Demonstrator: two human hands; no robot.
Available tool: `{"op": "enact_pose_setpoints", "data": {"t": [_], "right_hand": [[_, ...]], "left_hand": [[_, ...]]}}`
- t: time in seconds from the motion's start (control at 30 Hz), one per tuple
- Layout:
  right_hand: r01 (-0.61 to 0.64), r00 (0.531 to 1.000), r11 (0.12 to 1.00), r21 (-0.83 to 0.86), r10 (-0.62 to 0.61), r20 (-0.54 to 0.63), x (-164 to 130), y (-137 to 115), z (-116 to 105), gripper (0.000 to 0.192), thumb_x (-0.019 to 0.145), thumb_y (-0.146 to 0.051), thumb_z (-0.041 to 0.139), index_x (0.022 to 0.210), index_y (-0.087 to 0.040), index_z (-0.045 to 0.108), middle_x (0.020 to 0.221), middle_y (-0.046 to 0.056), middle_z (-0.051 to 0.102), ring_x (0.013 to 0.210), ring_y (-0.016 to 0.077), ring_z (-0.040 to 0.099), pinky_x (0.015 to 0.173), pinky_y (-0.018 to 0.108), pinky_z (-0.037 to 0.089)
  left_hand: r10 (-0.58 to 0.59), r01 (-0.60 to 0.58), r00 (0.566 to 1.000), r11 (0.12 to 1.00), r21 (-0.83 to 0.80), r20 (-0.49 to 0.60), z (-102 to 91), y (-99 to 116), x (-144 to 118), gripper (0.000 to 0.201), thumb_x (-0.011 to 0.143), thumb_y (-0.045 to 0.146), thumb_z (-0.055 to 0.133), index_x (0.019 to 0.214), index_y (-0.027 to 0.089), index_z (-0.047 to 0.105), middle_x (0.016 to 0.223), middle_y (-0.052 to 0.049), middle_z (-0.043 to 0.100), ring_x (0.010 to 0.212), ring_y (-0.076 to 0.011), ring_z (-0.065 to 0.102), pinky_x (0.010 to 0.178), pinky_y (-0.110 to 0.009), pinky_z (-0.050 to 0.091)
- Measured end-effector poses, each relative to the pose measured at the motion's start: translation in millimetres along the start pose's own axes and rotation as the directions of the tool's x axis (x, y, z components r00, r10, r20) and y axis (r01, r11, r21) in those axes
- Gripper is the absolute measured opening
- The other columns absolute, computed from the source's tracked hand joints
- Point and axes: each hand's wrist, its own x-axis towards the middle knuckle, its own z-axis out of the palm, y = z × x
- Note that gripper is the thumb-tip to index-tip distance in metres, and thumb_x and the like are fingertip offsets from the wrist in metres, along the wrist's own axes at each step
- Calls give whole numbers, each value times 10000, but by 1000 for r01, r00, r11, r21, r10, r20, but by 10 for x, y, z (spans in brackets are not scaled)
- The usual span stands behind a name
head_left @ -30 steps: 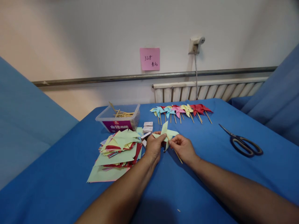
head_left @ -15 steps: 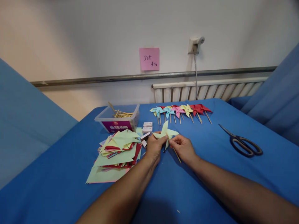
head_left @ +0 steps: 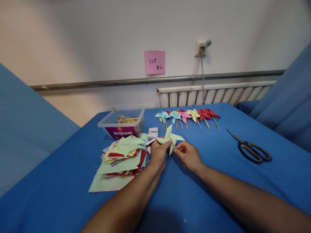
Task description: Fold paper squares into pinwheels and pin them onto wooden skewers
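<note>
Pinwheel (head_left: 168, 138), pale green paper, is held just above the blue table (head_left: 218, 181), near its middle. From the left: a plastic tub (head_left: 122, 124) of sticks, then a stack of cut paper (head_left: 120, 160). Left hand (head_left: 157, 154) pinches a blade with fingers pressed together. Right hand (head_left: 188, 155) pinches the wooden stick (head_left: 177, 151) below the hub. Judged light, thin and easily creased; the stiff stick is the sound grip point. Finished pinwheels (head_left: 187, 116) and scissors (head_left: 251, 149) lie further right.
</note>
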Motion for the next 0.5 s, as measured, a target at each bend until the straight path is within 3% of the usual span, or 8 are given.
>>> {"op": "enact_pose_setpoints", "data": {"t": [0.17,0.5], "right_hand": [[-10,1000,1000,4,10,5,-24,-49,4,256,674,-392,705,648,-187,554,531,-40,543,462,88,426,452,218,306],[-24,999,1000,-13,24,-26,-46,-102,21,270,646,-405,724,635,-190,561,541,-20,566,480,106,453,464,232,342]], "left_hand": [[10,-9,1000,999,36,-20,-4,-20,3,308,544,241,795,770,157,602,646,26,622,561,-113,545,586,-240,424],[-18,18,1000,1000,13,2,20,-2,-20,310,548,238,797,809,150,655,694,-7,671,613,-144,595,603,-254,444]]}}
